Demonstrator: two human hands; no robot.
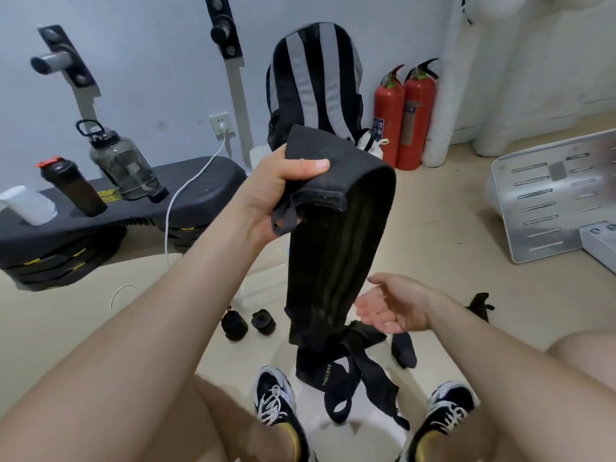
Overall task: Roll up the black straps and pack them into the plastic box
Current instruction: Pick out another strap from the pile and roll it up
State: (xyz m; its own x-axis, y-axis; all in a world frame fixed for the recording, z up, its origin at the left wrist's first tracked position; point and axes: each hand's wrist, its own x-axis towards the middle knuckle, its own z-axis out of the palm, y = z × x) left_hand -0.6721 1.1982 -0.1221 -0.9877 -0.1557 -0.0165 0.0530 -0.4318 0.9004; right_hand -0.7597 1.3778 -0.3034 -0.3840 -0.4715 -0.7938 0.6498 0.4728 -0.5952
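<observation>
Nearest to us, our two bare forearms reach in from the bottom corners, above our black-and-white trainers: the left shoe at 7 o'clock and the right shoe at 5 o'clock.

Our left hand, raised just off centre toward 10 o'clock, grips the top end of a long black strap, thumb pressed across the fabric. The strap folds over and hangs straight down toward 6 o'clock. Our right hand, at 4 o'clock, is open with relaxed fingers, palm turned inward, just beside the hanging strap and holding nothing.

Below the strap, between our shoes, a pile of loose black straps lies tangled on the pale floor; we cannot tell whether the hanging end touches it. At 7 o'clock from the hanging strap, two rolled straps sit side by side on the floor.

Farther out, at 12 o'clock, a black backpack with grey stripes leans on the wall, with two red fire extinguishers at 1 o'clock. At 9 o'clock, a black bench carries a large dark water jug, a shaker bottle and a white cup. At 3 o'clock lies a white slotted panel.
</observation>
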